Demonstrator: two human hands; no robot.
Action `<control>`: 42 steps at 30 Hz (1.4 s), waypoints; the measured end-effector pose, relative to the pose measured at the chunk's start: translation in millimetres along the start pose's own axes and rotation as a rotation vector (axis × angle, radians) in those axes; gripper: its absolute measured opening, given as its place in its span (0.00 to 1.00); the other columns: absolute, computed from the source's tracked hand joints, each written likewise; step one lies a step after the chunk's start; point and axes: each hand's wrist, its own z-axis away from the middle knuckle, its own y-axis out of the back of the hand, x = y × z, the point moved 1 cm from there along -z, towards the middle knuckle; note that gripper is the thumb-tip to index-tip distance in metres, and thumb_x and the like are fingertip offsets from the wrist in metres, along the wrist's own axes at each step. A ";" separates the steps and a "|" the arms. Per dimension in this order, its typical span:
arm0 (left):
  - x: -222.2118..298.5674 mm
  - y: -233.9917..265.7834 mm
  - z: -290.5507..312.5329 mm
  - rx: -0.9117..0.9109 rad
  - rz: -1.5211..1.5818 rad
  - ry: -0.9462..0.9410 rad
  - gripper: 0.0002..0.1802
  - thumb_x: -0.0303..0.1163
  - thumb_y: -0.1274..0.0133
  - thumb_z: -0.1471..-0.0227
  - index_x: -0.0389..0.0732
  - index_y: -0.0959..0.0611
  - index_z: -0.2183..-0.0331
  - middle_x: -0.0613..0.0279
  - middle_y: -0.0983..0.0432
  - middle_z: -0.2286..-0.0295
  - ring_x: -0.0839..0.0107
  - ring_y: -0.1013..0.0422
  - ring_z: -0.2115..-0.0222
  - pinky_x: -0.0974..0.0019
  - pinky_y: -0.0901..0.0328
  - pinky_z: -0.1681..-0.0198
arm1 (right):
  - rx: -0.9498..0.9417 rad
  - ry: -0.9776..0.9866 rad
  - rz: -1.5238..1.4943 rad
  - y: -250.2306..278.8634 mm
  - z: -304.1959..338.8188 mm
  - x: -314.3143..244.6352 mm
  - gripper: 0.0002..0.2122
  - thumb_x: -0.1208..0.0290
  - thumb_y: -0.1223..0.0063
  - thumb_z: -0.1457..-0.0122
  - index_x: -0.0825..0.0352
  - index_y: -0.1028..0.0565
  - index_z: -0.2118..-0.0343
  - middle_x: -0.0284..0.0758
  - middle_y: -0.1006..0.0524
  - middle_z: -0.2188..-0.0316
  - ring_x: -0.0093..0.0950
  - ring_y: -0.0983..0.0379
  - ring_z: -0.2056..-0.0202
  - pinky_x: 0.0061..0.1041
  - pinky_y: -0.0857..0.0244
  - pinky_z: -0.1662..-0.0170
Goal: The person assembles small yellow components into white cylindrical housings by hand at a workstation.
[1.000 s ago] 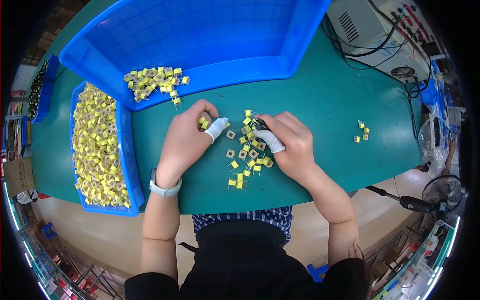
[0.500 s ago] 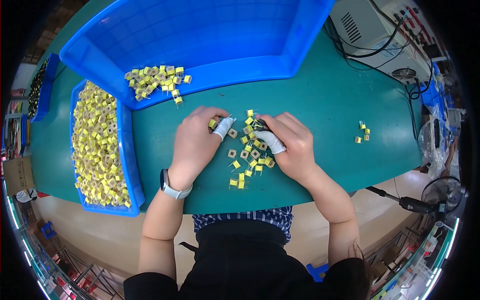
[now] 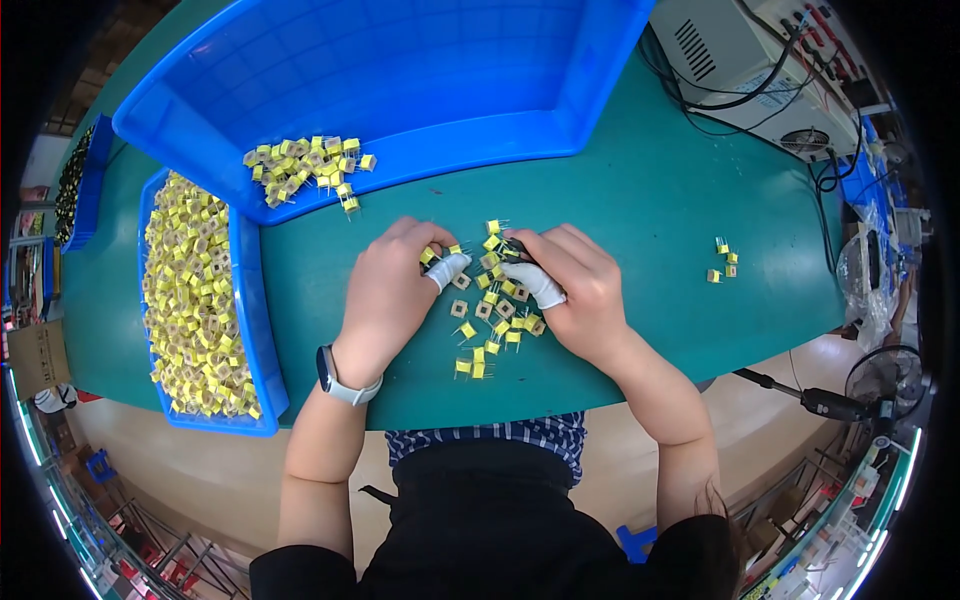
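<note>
Yellow components [image 3: 505,309] dot the green table [image 3: 670,240] — pale floor [image 3: 220,470] below.

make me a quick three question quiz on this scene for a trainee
1. True or false: a watch is worn on the left arm.
2. What fills the blue tray to the left of the left hand?
(a) black cables
(b) yellow parts
(c) white cups
3. Fill in: the finger cover on the right hand is ____ in colour.

Key: 1. True. 2. b. 3. White.
</note>
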 end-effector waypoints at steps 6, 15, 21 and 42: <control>6.9 4.5 -4.4 -0.084 0.241 0.143 0.10 0.29 0.34 0.48 0.40 0.17 0.63 0.66 0.23 0.70 0.77 0.28 0.73 0.70 0.34 0.70 | -0.001 -0.001 -0.002 1.2 -0.3 -0.5 0.13 0.77 0.39 0.47 0.72 0.20 0.58 0.39 0.22 0.73 0.36 0.27 0.73 0.32 0.33 0.69; 10.3 6.5 -1.0 -0.086 0.893 -0.007 0.13 0.27 0.35 0.47 0.39 0.19 0.60 0.70 0.23 0.65 0.82 0.29 0.64 0.75 0.33 0.61 | 0.000 0.015 -0.009 0.9 0.3 0.3 0.13 0.78 0.40 0.48 0.72 0.20 0.58 0.39 0.22 0.73 0.36 0.27 0.73 0.32 0.33 0.70; 9.0 5.8 -0.9 -0.100 0.842 -0.026 0.13 0.26 0.35 0.48 0.39 0.19 0.60 0.70 0.23 0.65 0.83 0.29 0.66 0.76 0.34 0.63 | 0.008 0.033 -0.003 0.1 0.6 0.6 0.12 0.78 0.40 0.49 0.71 0.20 0.59 0.38 0.22 0.73 0.36 0.26 0.72 0.31 0.33 0.70; 10.6 11.1 -2.0 -0.239 0.788 -0.008 0.14 0.24 0.36 0.49 0.38 0.20 0.59 0.66 0.23 0.63 0.79 0.27 0.61 0.72 0.32 0.56 | 0.010 0.058 0.031 2.0 0.4 1.2 0.12 0.77 0.38 0.50 0.70 0.19 0.61 0.36 0.21 0.74 0.34 0.26 0.74 0.31 0.33 0.71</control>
